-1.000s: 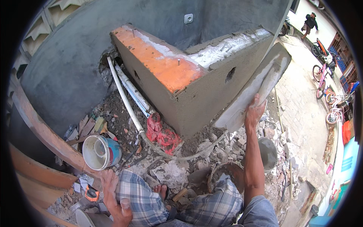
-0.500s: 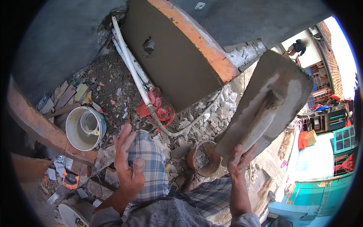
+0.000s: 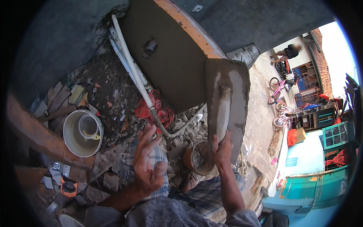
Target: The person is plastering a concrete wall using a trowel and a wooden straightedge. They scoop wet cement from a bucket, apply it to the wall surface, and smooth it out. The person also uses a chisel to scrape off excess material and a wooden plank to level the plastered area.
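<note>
Float (image 3: 237,89), head view: a flat rectangular board, smeared with wet grey mortar, with its pale bar handle (image 3: 224,108) facing the camera. Right hand (image 3: 222,149) is closed around the near end of the handle; the thumb lies on the left side. Most of the board extends beyond the grip, away from the wearer, its long axis nearly upright in view with a slight lean to the right.

Left hand (image 3: 149,162) is released: fingers loosely extended, thumb apart, gripping nothing, raised before the plaid-covered knee (image 3: 160,185) and well apart from the float.

Edges: the board's far left corner overlaps the near end of the plastered low wall (image 3: 166,72) in view; contact cannot be told. The lower left edge crosses in front of the brown bucket (image 3: 188,158); whether they touch is likewise unclear.

Room: the right edge faces the pale paved path (image 3: 261,106), which is the wider side. Leftward the space is tighter, with the low wall beyond and rubble (image 3: 181,117) below. White pipes (image 3: 130,56) and a red plastic bag (image 3: 165,110) lie along the wall's foot, farther left.
</note>
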A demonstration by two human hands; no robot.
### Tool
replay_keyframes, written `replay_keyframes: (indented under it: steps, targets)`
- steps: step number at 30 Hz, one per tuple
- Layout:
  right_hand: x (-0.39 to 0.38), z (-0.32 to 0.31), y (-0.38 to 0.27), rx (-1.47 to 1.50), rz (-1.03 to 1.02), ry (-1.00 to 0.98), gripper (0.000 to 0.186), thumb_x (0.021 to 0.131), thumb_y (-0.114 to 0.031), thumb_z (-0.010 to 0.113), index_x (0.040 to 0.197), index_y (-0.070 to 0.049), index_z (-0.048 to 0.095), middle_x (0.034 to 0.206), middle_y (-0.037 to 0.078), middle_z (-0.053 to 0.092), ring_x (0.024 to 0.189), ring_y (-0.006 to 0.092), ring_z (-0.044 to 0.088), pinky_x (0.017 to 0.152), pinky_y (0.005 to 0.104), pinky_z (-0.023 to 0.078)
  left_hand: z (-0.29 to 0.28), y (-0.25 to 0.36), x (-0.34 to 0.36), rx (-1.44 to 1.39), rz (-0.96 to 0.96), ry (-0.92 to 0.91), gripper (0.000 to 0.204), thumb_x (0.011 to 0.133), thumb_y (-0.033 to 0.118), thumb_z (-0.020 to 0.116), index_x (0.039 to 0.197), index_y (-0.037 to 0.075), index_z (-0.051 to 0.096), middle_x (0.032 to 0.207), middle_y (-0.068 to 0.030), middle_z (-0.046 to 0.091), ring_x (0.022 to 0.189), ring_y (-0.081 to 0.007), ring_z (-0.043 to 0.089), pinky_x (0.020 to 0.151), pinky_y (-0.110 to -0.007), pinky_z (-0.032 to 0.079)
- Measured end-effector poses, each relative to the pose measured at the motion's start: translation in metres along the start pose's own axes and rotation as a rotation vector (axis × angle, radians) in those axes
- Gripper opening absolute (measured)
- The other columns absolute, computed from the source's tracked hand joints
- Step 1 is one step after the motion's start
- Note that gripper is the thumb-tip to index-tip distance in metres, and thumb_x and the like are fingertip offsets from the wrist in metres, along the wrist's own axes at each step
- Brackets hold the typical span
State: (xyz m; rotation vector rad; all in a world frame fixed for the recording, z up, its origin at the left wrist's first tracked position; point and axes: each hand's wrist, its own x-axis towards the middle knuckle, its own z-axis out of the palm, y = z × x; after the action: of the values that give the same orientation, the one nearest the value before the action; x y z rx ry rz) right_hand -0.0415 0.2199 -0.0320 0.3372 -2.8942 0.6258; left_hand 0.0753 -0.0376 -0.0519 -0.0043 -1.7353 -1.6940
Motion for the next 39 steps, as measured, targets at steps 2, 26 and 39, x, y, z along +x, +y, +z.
replay_keyframes:
  steps: [2,26,39]
  targets:
    - [0.017,-0.003,-0.029,0.035,0.066,-0.092,0.046,0.1,-0.024,0.059,0.134,0.001,0.041,0.093,0.032,0.068,0.085,0.0515,0.068,0.077,0.0565,0.052,-0.002,-0.004,0.0,0.002,0.012,0.006,0.058,0.103,0.046,0.049,0.132,-0.004,0.054,0.146,-0.0299,0.048,0.142,-0.0448,0.041,0.12,-0.061,0.019]
    - [0.047,-0.039,-0.072,-0.271,-0.058,-0.204,0.058,0.1,-0.038,0.06,0.139,0.002,0.043,0.109,0.027,0.068,0.09,0.0482,0.068,0.079,0.0578,0.053,0.001,-0.018,0.0,-0.038,0.024,0.022,0.056,0.106,0.044,0.038,0.133,-0.005,0.048,0.145,-0.0299,0.045,0.139,-0.0437,0.043,0.118,-0.058,0.028]
    - [0.109,0.062,-0.172,-0.149,-0.411,-0.24,0.044,0.103,-0.038,0.053,0.127,-0.001,0.048,0.087,0.023,0.071,0.08,0.046,0.069,0.075,0.0533,0.056,0.011,-0.013,-0.006,-0.078,0.029,0.106,0.065,0.105,0.051,0.037,0.139,-0.004,0.044,0.149,-0.0298,0.042,0.142,-0.0447,0.04,0.121,-0.056,0.027]
